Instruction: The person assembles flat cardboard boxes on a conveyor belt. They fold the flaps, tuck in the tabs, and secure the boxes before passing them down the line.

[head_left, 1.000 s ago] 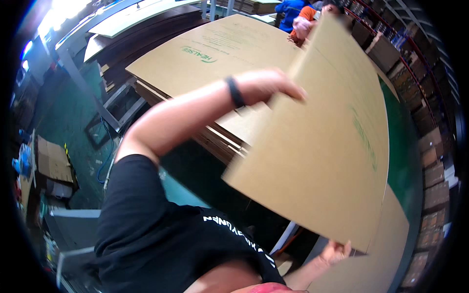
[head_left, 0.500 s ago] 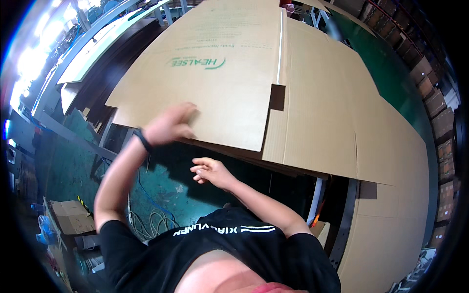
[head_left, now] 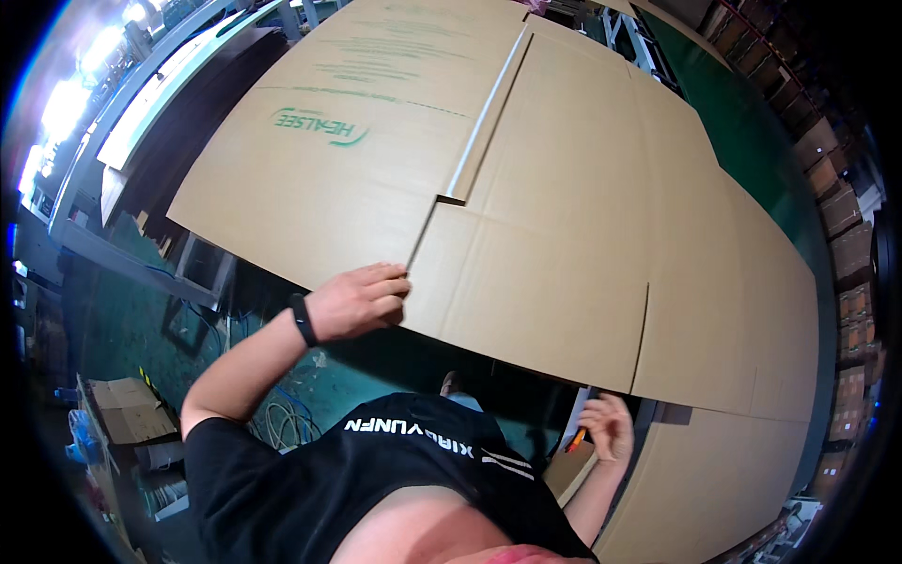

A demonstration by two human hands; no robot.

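A large printed cardboard sheet (head_left: 310, 179), brown with green print, lies flat before me, its right side beside a plain cardboard panel (head_left: 554, 226). My left hand (head_left: 362, 303), with a dark wristband, holds the near edge at the slit between them. Its fingers lie over the top; the thumb side is partly hidden. Further right, my right hand (head_left: 608, 428) is just below the panel's near edge, fingers loosely bent and apart, with nothing visible in it. A small orange object (head_left: 576, 439) is close beside that hand, too small to name.
Dark stacked boards (head_left: 202, 113) and a metal frame stand at the left. An opened carton (head_left: 127, 409) sits at the lower left, near coiled cables (head_left: 282, 418) on the green floor. Stacked boxes (head_left: 850, 310) line the far right, and another cardboard sheet (head_left: 714, 479) lies lower right.
The cardboard panel has shifted left and nearer, closing up the gap beside the printed sheet. My left hand has moved right and down onto the edge. My right hand has swung right.
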